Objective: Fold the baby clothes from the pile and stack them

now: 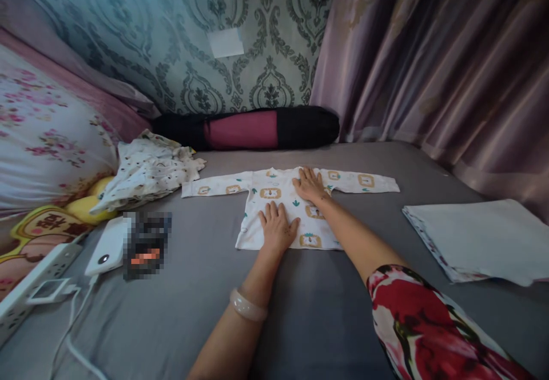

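A small white long-sleeved shirt (283, 206) with tan lion faces and green leaf prints lies spread on the grey bed sheet (193, 306), both sleeves stretched out sideways. My left hand (277, 224) rests on the lower middle of its body, fingers spread flat. Higher up, near the neckline and the right shoulder, my right hand (309, 184) lies on the cloth with its fingers extended. Neither hand grips the fabric. A pale bangle (247, 306) circles my left wrist. My right forearm crosses over the shirt's lower right side and hides part of it.
Folded pale cloth (480, 240) lies on the right. Left are a crumpled spotted garment (152, 168), a white power bank (109, 246), a power strip (38, 283), cables and a blurred dark item (148, 246). A black and pink bolster (244, 130) lines the wall.
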Motion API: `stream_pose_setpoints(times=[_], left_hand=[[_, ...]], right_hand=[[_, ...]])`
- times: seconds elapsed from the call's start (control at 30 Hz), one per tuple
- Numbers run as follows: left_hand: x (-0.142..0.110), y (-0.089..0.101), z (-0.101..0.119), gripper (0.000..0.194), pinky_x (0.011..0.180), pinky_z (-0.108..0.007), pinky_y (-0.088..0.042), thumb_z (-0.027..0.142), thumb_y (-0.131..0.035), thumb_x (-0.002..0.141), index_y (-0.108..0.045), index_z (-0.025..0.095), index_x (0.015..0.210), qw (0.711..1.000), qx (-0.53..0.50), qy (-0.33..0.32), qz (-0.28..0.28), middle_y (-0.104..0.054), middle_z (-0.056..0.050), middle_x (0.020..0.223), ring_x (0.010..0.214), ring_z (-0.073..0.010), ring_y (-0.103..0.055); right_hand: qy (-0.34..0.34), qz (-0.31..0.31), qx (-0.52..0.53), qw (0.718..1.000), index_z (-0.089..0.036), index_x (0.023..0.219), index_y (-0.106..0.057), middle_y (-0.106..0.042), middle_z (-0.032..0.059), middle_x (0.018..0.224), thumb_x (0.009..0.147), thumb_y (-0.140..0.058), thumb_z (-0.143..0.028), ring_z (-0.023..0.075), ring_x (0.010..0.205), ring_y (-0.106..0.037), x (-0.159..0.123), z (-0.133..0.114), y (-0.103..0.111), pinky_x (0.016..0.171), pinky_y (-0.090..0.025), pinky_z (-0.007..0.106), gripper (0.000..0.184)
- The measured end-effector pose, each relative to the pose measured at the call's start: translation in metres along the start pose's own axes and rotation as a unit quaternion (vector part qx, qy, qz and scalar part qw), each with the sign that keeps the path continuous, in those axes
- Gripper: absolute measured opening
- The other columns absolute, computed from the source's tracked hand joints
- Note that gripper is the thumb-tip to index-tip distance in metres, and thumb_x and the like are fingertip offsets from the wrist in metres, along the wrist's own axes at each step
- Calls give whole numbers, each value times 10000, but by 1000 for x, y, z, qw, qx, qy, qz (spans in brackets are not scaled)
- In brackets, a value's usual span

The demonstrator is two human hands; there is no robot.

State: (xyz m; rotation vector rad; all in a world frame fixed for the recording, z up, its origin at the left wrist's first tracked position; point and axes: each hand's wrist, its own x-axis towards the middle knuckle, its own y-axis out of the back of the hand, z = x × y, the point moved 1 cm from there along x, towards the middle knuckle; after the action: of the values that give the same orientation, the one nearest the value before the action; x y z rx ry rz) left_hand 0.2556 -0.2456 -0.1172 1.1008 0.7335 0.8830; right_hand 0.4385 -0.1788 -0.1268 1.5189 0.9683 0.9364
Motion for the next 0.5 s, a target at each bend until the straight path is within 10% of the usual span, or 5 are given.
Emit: stream_pose_setpoints(times=[0.5], left_hand=[[9,6,-9,443,1100,-462,-318,366,-476,921,-526,112,1279,992,-37,0,119,-499,-175,1412,1332,-289,-424]], right_hand=[[8,-15,4,1000,-80,1493,-303,-219,158,1582,981,-238,-400,297,1451,-175,4,-19,10,1161,-105,529,607]])
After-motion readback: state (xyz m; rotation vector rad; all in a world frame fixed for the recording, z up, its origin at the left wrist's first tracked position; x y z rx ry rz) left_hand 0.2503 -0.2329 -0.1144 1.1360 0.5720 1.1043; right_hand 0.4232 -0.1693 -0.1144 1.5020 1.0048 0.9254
